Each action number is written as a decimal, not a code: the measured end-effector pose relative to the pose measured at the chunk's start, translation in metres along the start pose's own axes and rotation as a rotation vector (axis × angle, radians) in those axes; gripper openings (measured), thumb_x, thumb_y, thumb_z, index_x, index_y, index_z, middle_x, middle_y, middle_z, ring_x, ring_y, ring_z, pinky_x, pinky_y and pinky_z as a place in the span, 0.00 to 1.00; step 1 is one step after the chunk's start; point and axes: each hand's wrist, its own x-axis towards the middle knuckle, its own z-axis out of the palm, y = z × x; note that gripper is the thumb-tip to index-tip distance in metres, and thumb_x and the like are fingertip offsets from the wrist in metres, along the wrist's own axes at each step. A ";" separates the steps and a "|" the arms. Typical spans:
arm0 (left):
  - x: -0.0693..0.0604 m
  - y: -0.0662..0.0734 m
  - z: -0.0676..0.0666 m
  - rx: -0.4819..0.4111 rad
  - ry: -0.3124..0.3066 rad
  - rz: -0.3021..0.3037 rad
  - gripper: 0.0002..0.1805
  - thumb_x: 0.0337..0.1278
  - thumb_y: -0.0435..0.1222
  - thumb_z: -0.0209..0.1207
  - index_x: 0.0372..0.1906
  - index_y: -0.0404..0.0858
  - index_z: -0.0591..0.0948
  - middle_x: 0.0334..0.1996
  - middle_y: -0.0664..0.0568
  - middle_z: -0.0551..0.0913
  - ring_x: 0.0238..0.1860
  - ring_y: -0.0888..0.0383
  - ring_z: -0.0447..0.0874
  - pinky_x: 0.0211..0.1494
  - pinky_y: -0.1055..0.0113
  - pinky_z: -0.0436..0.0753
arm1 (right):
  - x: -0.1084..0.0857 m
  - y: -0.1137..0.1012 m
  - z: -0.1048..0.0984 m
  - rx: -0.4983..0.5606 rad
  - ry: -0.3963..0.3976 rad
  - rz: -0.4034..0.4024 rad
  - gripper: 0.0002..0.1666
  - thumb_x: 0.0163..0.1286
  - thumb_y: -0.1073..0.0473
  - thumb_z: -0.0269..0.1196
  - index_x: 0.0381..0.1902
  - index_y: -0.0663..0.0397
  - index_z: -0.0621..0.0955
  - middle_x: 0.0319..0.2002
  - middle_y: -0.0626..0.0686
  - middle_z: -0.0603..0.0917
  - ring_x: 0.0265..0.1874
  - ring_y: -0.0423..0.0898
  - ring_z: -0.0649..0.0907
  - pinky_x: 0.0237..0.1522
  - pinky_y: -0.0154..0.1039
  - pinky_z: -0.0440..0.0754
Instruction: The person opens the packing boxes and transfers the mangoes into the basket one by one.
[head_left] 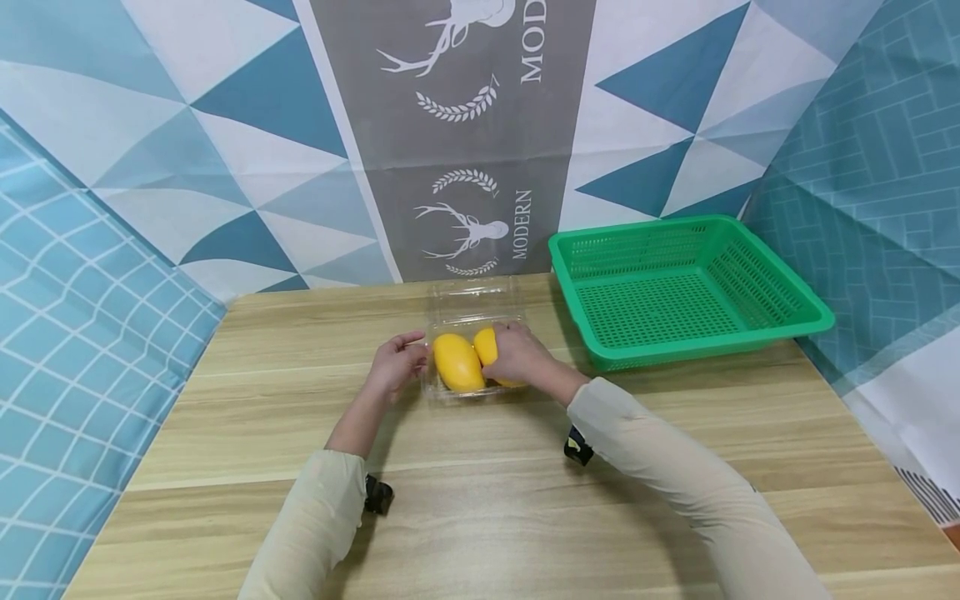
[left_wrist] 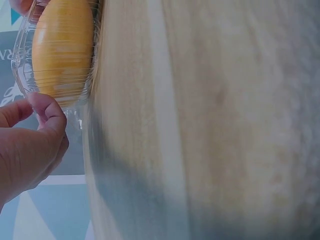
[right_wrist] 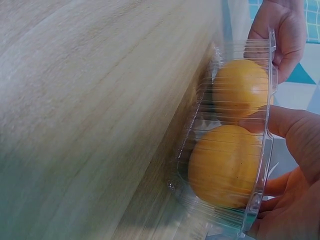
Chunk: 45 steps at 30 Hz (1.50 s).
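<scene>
A clear plastic clamshell box (right_wrist: 235, 216) stands on the table with its lid (head_left: 476, 300) raised at the back. Inside lie yellow mangoes: one mango (head_left: 457, 364) on the left shows almost whole, while the right mango (right_wrist: 225, 165) is partly covered by my right hand (head_left: 517, 354). That hand reaches in from above and grips the right mango, its thumb between the two fruits. At the box's left side, my left hand (left_wrist: 35, 142) pinches the rim between thumb and fingers. The right hand's fingertips are partly hidden.
A green plastic basket (head_left: 750, 333) with slotted walls sits at the right rear of the wooden table (head_left: 480, 500). Patterned cloth (head_left: 465, 150) hangs directly behind the box and basket. Black wrist devices (head_left: 378, 495) show beneath both forearms.
</scene>
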 end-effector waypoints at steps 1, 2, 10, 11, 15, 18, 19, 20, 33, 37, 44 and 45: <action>0.000 0.000 0.000 0.000 -0.001 -0.001 0.26 0.62 0.28 0.51 0.65 0.31 0.63 0.32 0.53 0.72 0.27 0.64 0.72 0.29 0.77 0.78 | 0.000 0.000 0.000 0.001 0.000 0.000 0.52 0.51 0.49 0.70 0.69 0.63 0.60 0.67 0.63 0.64 0.67 0.58 0.63 0.67 0.50 0.65; 0.000 0.000 0.000 -0.002 -0.001 -0.001 0.26 0.61 0.28 0.51 0.65 0.31 0.63 0.32 0.53 0.73 0.27 0.64 0.72 0.29 0.77 0.78 | 0.000 0.000 0.000 0.004 -0.002 0.002 0.52 0.51 0.49 0.70 0.69 0.63 0.60 0.67 0.63 0.64 0.67 0.58 0.63 0.68 0.50 0.65; 0.000 -0.001 0.001 -0.006 0.001 0.007 0.26 0.61 0.27 0.51 0.65 0.30 0.63 0.31 0.54 0.72 0.26 0.64 0.72 0.28 0.76 0.77 | 0.000 -0.001 -0.001 -0.015 -0.003 -0.008 0.52 0.51 0.50 0.70 0.68 0.64 0.61 0.63 0.63 0.67 0.60 0.56 0.69 0.62 0.49 0.71; 0.000 -0.001 0.001 -0.007 0.001 0.007 0.26 0.61 0.27 0.51 0.65 0.30 0.63 0.31 0.54 0.72 0.26 0.64 0.72 0.28 0.76 0.77 | 0.000 -0.001 -0.001 -0.022 -0.004 -0.011 0.52 0.50 0.50 0.70 0.67 0.64 0.61 0.62 0.63 0.68 0.58 0.55 0.70 0.60 0.48 0.72; 0.000 -0.001 0.001 -0.008 0.001 0.005 0.26 0.61 0.27 0.51 0.65 0.30 0.63 0.31 0.54 0.71 0.26 0.64 0.72 0.28 0.77 0.77 | 0.000 -0.002 -0.002 -0.061 -0.019 -0.017 0.54 0.48 0.51 0.71 0.68 0.65 0.60 0.60 0.63 0.69 0.57 0.55 0.71 0.60 0.48 0.73; 0.000 -0.001 0.001 -0.004 0.001 0.001 0.26 0.62 0.28 0.51 0.65 0.30 0.64 0.31 0.54 0.72 0.26 0.64 0.72 0.28 0.77 0.77 | 0.000 -0.003 -0.002 -0.077 -0.032 -0.017 0.56 0.47 0.51 0.72 0.68 0.65 0.58 0.61 0.63 0.68 0.58 0.55 0.70 0.62 0.48 0.71; 0.000 -0.001 0.000 -0.004 0.001 -0.002 0.26 0.62 0.28 0.51 0.65 0.31 0.64 0.31 0.54 0.72 0.26 0.64 0.72 0.28 0.77 0.77 | 0.000 -0.003 -0.002 -0.077 -0.034 -0.015 0.56 0.48 0.51 0.72 0.69 0.65 0.58 0.61 0.63 0.68 0.58 0.55 0.70 0.63 0.48 0.70; 0.000 -0.001 0.000 -0.003 0.001 -0.005 0.26 0.62 0.28 0.51 0.65 0.31 0.64 0.31 0.54 0.72 0.26 0.64 0.72 0.28 0.77 0.77 | 0.000 -0.003 -0.002 -0.073 -0.034 -0.014 0.56 0.48 0.52 0.72 0.69 0.65 0.58 0.61 0.63 0.68 0.58 0.55 0.70 0.63 0.48 0.69; 0.001 -0.003 0.001 -0.002 0.003 -0.004 0.25 0.61 0.28 0.51 0.64 0.32 0.64 0.31 0.54 0.72 0.26 0.64 0.71 0.28 0.76 0.77 | 0.001 0.002 0.001 0.027 -0.005 -0.015 0.56 0.44 0.53 0.74 0.68 0.63 0.60 0.57 0.61 0.71 0.53 0.53 0.72 0.57 0.47 0.74; 0.001 -0.002 0.001 -0.006 0.005 -0.005 0.25 0.62 0.28 0.51 0.64 0.32 0.64 0.31 0.54 0.71 0.27 0.64 0.71 0.28 0.76 0.77 | 0.003 0.003 0.000 0.035 0.000 -0.034 0.55 0.44 0.52 0.74 0.67 0.63 0.61 0.56 0.61 0.71 0.52 0.53 0.72 0.56 0.46 0.75; -0.001 -0.001 0.000 -0.010 0.004 -0.005 0.26 0.62 0.29 0.51 0.65 0.32 0.64 0.33 0.53 0.71 0.27 0.64 0.71 0.28 0.76 0.77 | 0.003 0.005 -0.003 0.068 0.002 -0.050 0.53 0.46 0.54 0.73 0.68 0.62 0.61 0.58 0.60 0.71 0.53 0.53 0.72 0.56 0.46 0.74; -0.001 -0.001 0.000 -0.010 0.004 -0.005 0.26 0.62 0.29 0.51 0.65 0.32 0.64 0.33 0.53 0.71 0.26 0.64 0.71 0.28 0.76 0.77 | 0.003 0.005 -0.004 0.072 0.003 -0.052 0.53 0.47 0.54 0.73 0.68 0.62 0.61 0.58 0.60 0.71 0.53 0.53 0.72 0.57 0.46 0.74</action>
